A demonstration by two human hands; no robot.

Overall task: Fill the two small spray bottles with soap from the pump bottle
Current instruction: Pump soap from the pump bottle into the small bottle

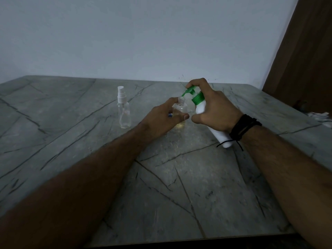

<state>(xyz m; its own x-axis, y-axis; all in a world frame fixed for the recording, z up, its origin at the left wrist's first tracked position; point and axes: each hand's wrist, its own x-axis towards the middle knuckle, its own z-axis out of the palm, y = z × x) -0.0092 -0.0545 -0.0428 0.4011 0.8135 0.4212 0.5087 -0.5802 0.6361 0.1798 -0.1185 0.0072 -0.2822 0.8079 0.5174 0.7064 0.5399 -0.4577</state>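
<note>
My right hand (213,108) grips a white pump bottle (201,106) with a green pump head, tilted to the left, my forefinger on top of the pump. Its green nozzle touches the open neck of a small clear spray bottle (180,109) that stands on the table with a little yellowish liquid at its bottom. My left hand (161,119) holds that open bottle by its side. A second small clear spray bottle (124,110), with its white sprayer cap on, stands upright to the left, apart from both hands.
The grey marble-patterned table (161,186) runs to a pale wall at the back. A brown wooden panel (305,60) stands at the far right. Crumpled white stuff (320,116) lies at the table's right edge.
</note>
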